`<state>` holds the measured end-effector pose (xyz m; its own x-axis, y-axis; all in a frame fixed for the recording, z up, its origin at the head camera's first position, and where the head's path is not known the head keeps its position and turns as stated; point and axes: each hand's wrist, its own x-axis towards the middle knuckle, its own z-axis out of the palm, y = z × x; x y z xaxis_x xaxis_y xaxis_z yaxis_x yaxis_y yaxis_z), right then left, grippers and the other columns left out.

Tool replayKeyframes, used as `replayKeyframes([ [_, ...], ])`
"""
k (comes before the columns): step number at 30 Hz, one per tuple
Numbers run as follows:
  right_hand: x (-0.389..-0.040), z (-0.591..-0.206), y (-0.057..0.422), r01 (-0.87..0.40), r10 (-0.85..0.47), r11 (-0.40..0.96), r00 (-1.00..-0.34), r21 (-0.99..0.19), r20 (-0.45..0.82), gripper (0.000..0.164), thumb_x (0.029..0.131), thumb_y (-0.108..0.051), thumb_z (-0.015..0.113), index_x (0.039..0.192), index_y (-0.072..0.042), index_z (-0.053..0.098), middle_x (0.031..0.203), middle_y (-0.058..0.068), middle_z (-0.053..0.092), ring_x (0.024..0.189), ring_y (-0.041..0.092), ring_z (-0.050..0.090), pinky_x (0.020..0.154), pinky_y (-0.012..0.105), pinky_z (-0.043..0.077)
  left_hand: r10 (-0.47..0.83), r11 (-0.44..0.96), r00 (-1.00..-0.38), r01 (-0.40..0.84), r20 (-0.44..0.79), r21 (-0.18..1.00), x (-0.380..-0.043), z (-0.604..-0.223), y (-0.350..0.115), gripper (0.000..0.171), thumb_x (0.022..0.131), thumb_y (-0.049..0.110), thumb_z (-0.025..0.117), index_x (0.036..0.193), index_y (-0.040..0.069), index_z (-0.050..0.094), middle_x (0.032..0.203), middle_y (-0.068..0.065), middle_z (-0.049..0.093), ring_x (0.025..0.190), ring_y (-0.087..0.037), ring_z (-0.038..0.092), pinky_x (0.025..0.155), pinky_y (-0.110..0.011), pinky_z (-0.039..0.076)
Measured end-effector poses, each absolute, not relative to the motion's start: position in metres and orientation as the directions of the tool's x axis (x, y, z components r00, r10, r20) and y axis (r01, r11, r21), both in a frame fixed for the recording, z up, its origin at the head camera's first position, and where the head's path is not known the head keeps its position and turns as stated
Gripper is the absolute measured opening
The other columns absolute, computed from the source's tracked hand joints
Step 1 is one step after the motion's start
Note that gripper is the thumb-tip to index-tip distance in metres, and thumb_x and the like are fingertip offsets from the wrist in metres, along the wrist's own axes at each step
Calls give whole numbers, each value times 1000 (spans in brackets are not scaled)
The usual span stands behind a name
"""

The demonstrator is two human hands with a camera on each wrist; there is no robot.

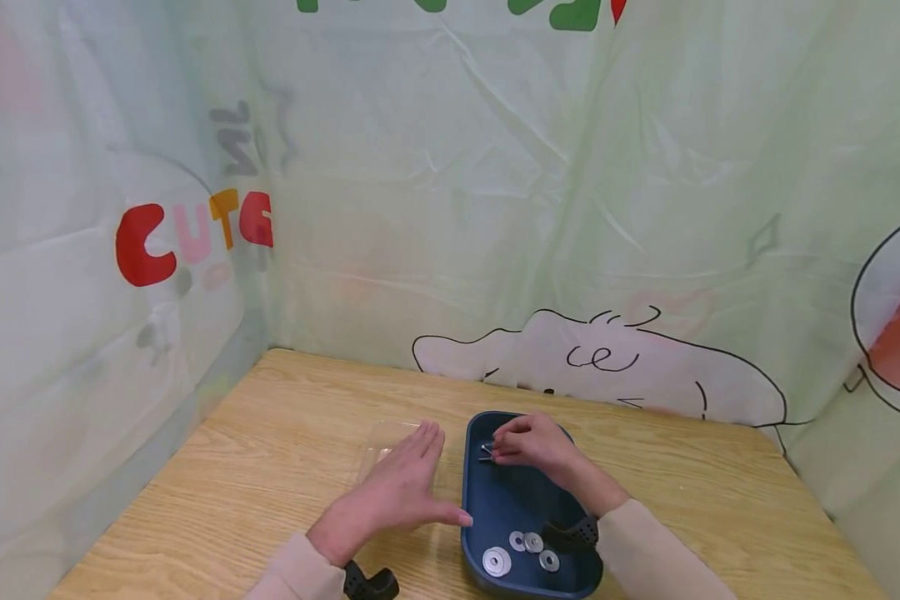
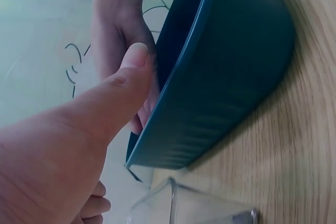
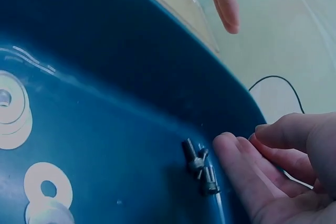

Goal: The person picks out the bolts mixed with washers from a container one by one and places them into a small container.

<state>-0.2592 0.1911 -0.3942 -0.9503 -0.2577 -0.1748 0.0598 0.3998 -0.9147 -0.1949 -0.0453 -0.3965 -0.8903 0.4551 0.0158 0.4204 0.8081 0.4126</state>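
Observation:
A dark blue bin (image 1: 468,500) holds a few small metal bolts (image 1: 485,453) at its far end and several pale ring-shaped washers (image 1: 497,562) at its near end. My right hand (image 1: 540,450) reaches into the far end, its fingers beside the bolts (image 3: 209,184) and close to the wall. In the right wrist view its fingers are gently bent, the thumb near them, and no object shows between them. Just left of the bin, my left hand (image 1: 401,487) is held with straight fingers and the thumb stretched toward the rim. It partly covers a clear plastic box (image 2: 194,208).
A wooden table (image 1: 682,492) carries the bin and the clear box side by side. Behind it hangs a pale printed curtain (image 1: 420,208), with another stretch along the left side. Both wrists wear black straps (image 1: 371,583).

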Motion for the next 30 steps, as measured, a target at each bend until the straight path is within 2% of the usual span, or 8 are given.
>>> replayKeyframes([
  [9, -261, -402, 193, 115, -171, 427, -964, -897, -205, 25, 97, -2, 56, 115, 13, 65, 104, 24, 71, 87, 25, 73, 81, 36, 62, 522, 770, -853, 474, 5, 428, -189, -396, -33, 121, 72, 76, 69, 157, 3, 23, 166, -13, 19, 155, -27, 16, 123, -47, 27],
  [15, -263, -409, 193, 130, -141, 442, -967, -888, -212, 23, 97, -2, 57, 113, 12, 66, 99, 22, 72, 83, 23, 73, 77, 36, 62, 563, 756, -826, 509, -13, 413, -187, -400, -29, 115, 74, 72, 70, 157, 7, 26, 166, -10, 22, 154, -26, 19, 122, -47, 28],
  [25, -265, -416, 187, 133, -118, 481, -970, -867, -214, 21, 96, -1, 57, 108, 12, 69, 93, 18, 73, 80, 23, 72, 75, 36, 62, 569, 768, -822, 518, -29, 376, -187, -403, -28, 112, 74, 72, 70, 156, 8, 30, 165, -10, 24, 154, -24, 19, 123, -44, 27],
  [30, -265, -418, 184, 134, -114, 489, -970, -862, -215, 22, 96, 0, 56, 109, 13, 69, 93, 18, 73, 80, 22, 72, 75, 35, 62, 573, 780, -819, 538, -19, 321, -187, -402, -27, 114, 72, 77, 67, 156, 8, 30, 164, -10, 25, 154, -24, 22, 123, -40, 28],
])
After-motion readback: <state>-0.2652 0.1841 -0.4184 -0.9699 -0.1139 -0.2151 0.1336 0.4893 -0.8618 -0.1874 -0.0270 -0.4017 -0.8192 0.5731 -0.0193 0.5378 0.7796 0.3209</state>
